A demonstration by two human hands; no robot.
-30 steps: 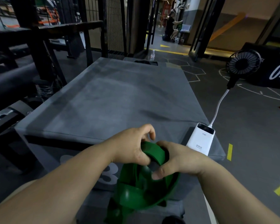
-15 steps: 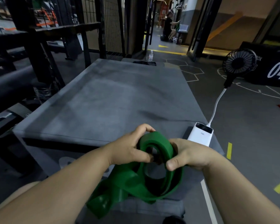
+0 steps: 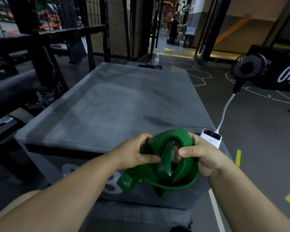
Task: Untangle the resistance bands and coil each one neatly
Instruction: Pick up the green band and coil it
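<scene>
I am holding the green band [image 3: 171, 136] in both hands, just above the near edge of the grey box [image 3: 124, 106]. My left hand [image 3: 134, 153] is gripping the band's left side, with the thumb lying across the front of one strand and the fingers curling behind it. My right hand [image 3: 203, 156] is pinching the right side, thumb on the near face and pointing left, fingers tucked behind the loops. Between my hands the band is standing up in a rough coil of several wide turns, some crossing in the middle. Lower loops are sagging beneath my hands, and a loose bunch is hanging to the left over the white numeral [image 3: 112, 185] on the box's front. I cannot tell whether this bundle is one band or more.

A white power bank [image 3: 211, 138] is lying on the box's near right corner, just beside my right hand. A white cable [image 3: 224, 113] is curving up from it to a black fan [image 3: 249, 66]. A black block [image 3: 283, 72] marked 04 is sitting on the floor to the right. A bottle [image 3: 156, 59] is standing beyond the box's far end.
</scene>
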